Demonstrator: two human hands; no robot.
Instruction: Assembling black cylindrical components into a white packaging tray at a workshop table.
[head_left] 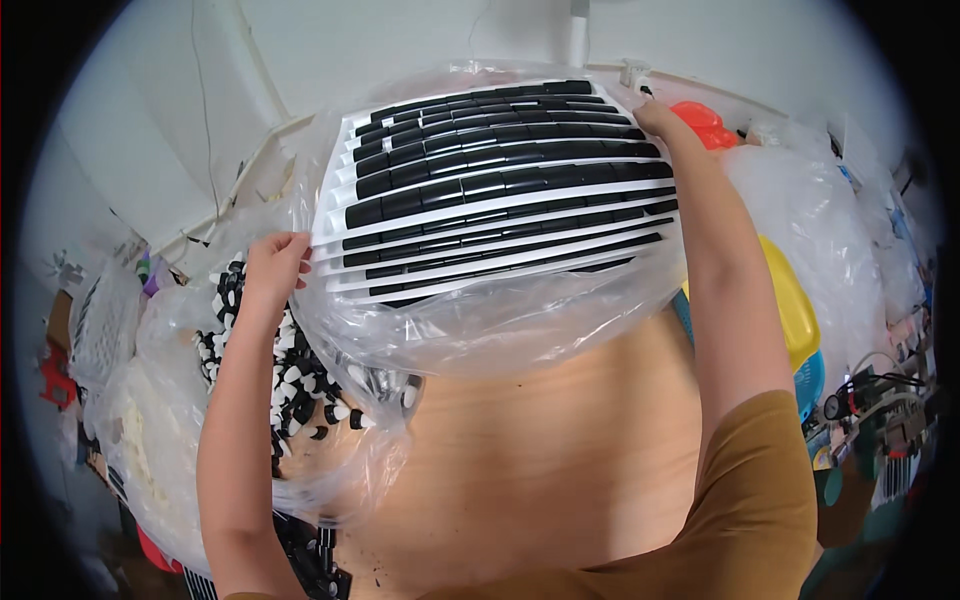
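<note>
A clear plastic bag [520, 335] is held up over the table, its loose film hanging at the near side. Rows of short black cylindrical pieces [500, 183] fill it, layered between white strips or sheets [440, 222]. My left hand [277, 266] pinches the bag at its left edge, thumb and fingers closed. At the far right corner, my right hand [655, 119] is closed on the bag's edge; some of its fingers are hidden. A heap of small black and white caps [290, 385] lies beside my left forearm, partly under clear film.
The wooden table [530, 470] stretches below the bag. Black parts [320, 555] lie near its front left. On the right are a yellow basin [790, 300], a blue basket [810, 385] and large clear plastic bags [820, 240]. A red object [705, 122] sits at the back right.
</note>
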